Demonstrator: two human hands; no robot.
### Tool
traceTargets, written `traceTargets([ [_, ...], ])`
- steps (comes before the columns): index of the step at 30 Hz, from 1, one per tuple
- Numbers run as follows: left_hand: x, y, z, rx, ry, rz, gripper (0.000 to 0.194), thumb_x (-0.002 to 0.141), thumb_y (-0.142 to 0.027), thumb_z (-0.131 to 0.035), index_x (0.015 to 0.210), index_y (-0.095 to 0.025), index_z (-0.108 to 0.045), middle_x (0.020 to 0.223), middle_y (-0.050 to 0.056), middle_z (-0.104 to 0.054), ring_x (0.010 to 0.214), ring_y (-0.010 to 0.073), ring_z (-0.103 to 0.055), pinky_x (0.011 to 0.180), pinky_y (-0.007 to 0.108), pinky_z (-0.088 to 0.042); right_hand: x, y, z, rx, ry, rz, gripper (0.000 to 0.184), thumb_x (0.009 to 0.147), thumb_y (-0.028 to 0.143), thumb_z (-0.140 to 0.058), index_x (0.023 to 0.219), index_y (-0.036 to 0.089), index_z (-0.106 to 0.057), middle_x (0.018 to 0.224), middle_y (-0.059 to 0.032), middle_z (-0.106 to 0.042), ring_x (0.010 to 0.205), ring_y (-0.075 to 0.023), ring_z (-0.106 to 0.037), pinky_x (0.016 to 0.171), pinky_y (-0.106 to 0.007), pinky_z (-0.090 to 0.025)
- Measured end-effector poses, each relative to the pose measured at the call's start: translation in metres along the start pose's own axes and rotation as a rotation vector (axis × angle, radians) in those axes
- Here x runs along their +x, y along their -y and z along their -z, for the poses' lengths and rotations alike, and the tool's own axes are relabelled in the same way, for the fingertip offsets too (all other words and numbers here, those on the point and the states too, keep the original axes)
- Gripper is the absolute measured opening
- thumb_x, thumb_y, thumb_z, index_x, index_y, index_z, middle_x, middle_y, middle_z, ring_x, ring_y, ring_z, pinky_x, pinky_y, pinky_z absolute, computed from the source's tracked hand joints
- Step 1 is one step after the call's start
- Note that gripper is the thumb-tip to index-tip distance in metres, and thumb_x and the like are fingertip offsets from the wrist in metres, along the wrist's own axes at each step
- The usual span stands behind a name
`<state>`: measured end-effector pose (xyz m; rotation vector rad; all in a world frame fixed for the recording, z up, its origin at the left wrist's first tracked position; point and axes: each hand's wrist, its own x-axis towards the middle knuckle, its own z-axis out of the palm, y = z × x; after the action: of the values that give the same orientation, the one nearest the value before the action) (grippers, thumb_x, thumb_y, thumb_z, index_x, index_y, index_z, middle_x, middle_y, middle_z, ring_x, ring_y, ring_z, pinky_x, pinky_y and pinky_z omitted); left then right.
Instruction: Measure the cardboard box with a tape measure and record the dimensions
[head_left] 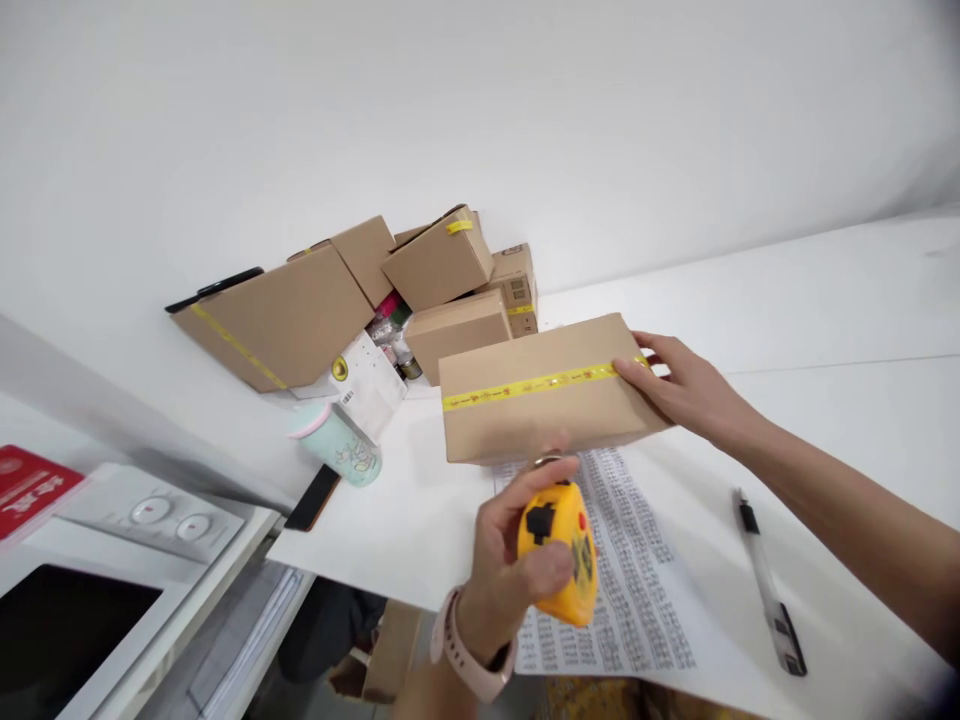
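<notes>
My left hand is closed around a yellow tape measure with a black slider and a red button. A wristwatch with a pink band sits on that wrist. My right hand grips the right end of a brown cardboard box, thumb on top and fingers behind. Yellow printed tape runs lengthwise across the box, which looks tilted toward me above the table. The tape measure is just in front of the box's near side. Whether any blade is pulled out, I cannot tell. Below both hands lies a printed sheet.
Several cardboard boxes are piled against the wall at the back left. A mint tumbler and a dark phone-like slab lie near the left table edge. At right is a pen. A microwave stands at lower left.
</notes>
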<state>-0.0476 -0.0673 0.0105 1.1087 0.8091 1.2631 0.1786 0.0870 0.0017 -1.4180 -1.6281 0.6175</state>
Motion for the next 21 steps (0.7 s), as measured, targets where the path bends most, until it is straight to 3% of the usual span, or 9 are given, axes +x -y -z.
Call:
traceTargets([
  [2,0.002,0.013,-0.006,-0.053,0.034,0.051,0.058,0.067,-0.05,-0.081,0.118,-0.025,-0.075,0.16,0.01,-0.039,0.116,0.0396,-0.062,0.077,0.042,-0.059,0.02,0.002,-0.003,-0.018,0.055,-0.006,0.061,0.091,0.062,-0.048,0.14,0.026,-0.056,0.138,-0.0102,-0.063,0.109,-0.0331,-0.066,0.087,-0.045,-0.056],
  [4,0.003,0.021,-0.008,-0.066,0.049,0.034,0.057,0.068,-0.051,-0.081,0.118,-0.025,-0.075,0.155,0.01,-0.046,0.131,0.0416,-0.052,0.096,0.049,-0.053,0.041,0.006,-0.006,-0.06,0.098,-0.058,0.064,0.091,0.059,-0.047,0.144,0.022,-0.052,0.137,-0.0123,-0.064,0.112,-0.0337,-0.065,0.091,-0.046,-0.054],
  [7,-0.001,0.024,-0.006,0.006,0.056,-0.057,0.058,0.071,-0.05,-0.08,0.121,-0.022,-0.074,0.15,0.011,-0.052,0.146,0.0392,-0.035,0.119,0.052,-0.028,0.056,0.02,-0.008,-0.261,-0.03,0.016,0.065,0.089,0.052,-0.049,0.143,0.016,-0.052,0.136,-0.0182,-0.062,0.122,-0.0401,-0.056,0.095,-0.054,-0.05],
  [10,-0.008,0.023,0.001,0.138,0.047,-0.147,0.056,0.077,-0.044,-0.078,0.128,-0.022,-0.07,0.156,0.012,-0.044,0.148,0.0389,-0.03,0.121,0.053,-0.025,0.034,0.043,-0.006,-0.368,-0.124,0.214,0.044,0.091,0.052,-0.045,0.111,0.022,-0.071,0.116,-0.0165,-0.069,0.115,-0.04,-0.057,0.088,-0.052,-0.05],
  [11,-0.01,0.024,0.004,0.194,0.035,-0.177,0.056,0.078,-0.042,-0.077,0.13,-0.022,-0.068,0.158,0.012,-0.041,0.149,0.0388,-0.029,0.121,0.052,-0.024,0.019,0.051,-0.005,-0.328,-0.028,0.216,0.042,0.091,0.055,-0.045,0.092,0.024,-0.073,0.099,-0.0137,-0.072,0.1,-0.0359,-0.062,0.08,-0.048,-0.052],
  [12,-0.012,0.025,0.006,0.251,0.029,-0.197,0.055,0.081,-0.04,-0.075,0.132,-0.022,-0.067,0.159,0.012,-0.039,0.15,0.0385,-0.028,0.121,0.052,-0.024,0.002,0.057,-0.004,-0.242,0.178,0.193,0.045,0.09,0.06,-0.047,0.08,0.024,-0.072,0.084,-0.0104,-0.071,0.084,-0.0306,-0.064,0.071,-0.043,-0.051],
  [15,-0.01,0.031,0.012,0.376,0.087,-0.342,0.061,0.08,-0.034,-0.076,0.138,-0.023,-0.062,0.159,0.012,-0.04,0.148,0.0383,-0.032,0.122,0.052,-0.023,-0.049,0.067,-0.002,0.197,0.737,0.082,0.05,0.089,0.068,-0.051,0.085,0.025,-0.076,0.081,-0.0055,-0.072,0.075,-0.024,-0.063,0.067,-0.036,-0.049],
  [17,-0.005,0.036,0.013,0.41,0.155,-0.457,0.069,0.075,-0.03,-0.078,0.141,-0.026,-0.058,0.158,0.012,-0.042,0.146,0.0383,-0.036,0.121,0.053,-0.027,-0.071,0.067,-0.001,0.42,0.836,-0.018,0.05,0.089,0.067,-0.053,0.098,0.024,-0.077,0.094,-0.0062,-0.074,0.088,-0.0245,-0.064,0.077,-0.036,-0.049],
  [21,0.001,0.036,0.008,0.458,0.182,-0.485,0.074,0.071,-0.026,-0.077,0.142,-0.027,-0.057,0.155,0.011,-0.046,0.146,0.0381,-0.036,0.12,0.053,-0.029,-0.086,0.066,-0.002,0.615,0.775,-0.223,0.05,0.084,0.067,-0.062,0.094,0.021,-0.079,0.099,-0.0089,-0.074,0.101,-0.0282,-0.062,0.093,-0.041,-0.043],
])
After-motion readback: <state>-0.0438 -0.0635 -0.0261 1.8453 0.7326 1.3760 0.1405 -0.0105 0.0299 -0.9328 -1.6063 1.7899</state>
